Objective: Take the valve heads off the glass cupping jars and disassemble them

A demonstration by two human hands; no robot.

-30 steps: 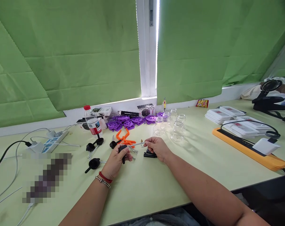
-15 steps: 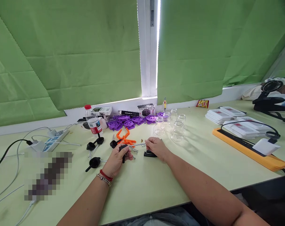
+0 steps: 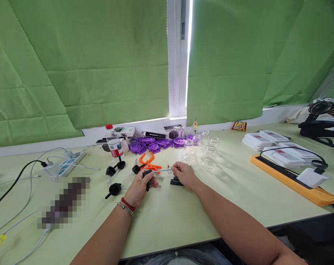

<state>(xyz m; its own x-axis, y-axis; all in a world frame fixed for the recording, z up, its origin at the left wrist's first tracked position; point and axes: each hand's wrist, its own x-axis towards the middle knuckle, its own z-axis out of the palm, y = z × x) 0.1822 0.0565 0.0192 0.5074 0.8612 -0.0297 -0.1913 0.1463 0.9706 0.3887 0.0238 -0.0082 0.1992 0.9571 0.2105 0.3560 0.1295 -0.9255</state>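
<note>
Head view: left hand (image 3: 139, 187) is closed around a black knob (image 3: 146, 173) with a metal rod (image 3: 162, 170) sticking out to the right; a short black stem hangs below the fist. Right hand (image 3: 184, 174) is pinched onto the free end of that rod, fingertips (image 3: 173, 168) closed on it, so the rod is held between both hands just above the table (image 3: 183, 217). Red band and metal bracelet are seen on the left wrist. A small black block (image 3: 176, 181) is lying on the table under the right hand, touching or just beside the palm; which cannot be told. Loose screws (image 3: 158, 177) are scattered between the two hands. Orange plastic pieces (image 3: 148, 162) are lying just behind the held knob. Three more black knobs with rods (image 3: 114, 188) are lying left of the left hand, near each other. Purple gear-like parts (image 3: 153, 144) are piled by the window sill, a water bottle (image 3: 114, 144) with red cap is standing upright to their left, small boxes (image 3: 173, 131) are behind them. Clear glass jars (image 3: 208, 154) are grouped behind the right hand, apart from it. A power strip (image 3: 70, 163) with cables is at far left. An orange-edged pad (image 3: 292, 179) and stacks of white packets (image 3: 262, 137) are at right, well apart from the hands.
</note>
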